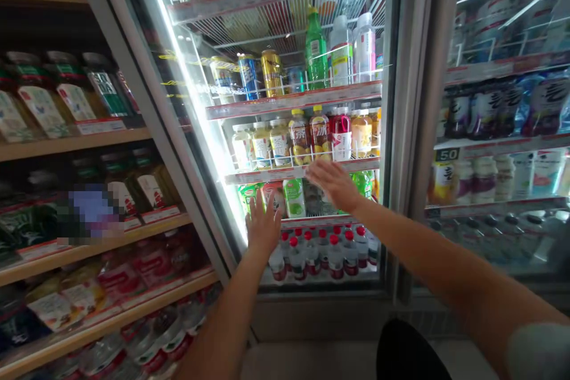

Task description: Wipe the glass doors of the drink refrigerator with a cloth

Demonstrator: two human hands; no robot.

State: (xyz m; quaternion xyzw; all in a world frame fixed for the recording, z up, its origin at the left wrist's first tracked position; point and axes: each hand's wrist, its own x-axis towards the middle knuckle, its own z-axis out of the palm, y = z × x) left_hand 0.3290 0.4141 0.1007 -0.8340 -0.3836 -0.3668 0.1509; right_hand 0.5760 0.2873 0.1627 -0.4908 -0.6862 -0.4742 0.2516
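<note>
Before me stands a lit drinks cooler (294, 110) with rows of drinks. My left hand (263, 222) is raised with its fingers spread, in front of the cartons low on the left; a pink carton (272, 193) and a green carton (294, 198) show near it. Higher and to the right, my right hand (332, 183) stretches out, fingers extended, below the yellow-capped tea bottles (320, 133). Nothing is held in either hand. Whether the hands touch anything, I cannot tell. Red-capped bottles (336, 256) fill the bottom shelf.
Wooden shelves (89, 252) of bottles and packs run along the left. A metal frame (407, 130) parts the lit cooler from a second, dimmer cooler (499, 145) at right. A dark rounded shape (409, 353) shows at the bottom edge.
</note>
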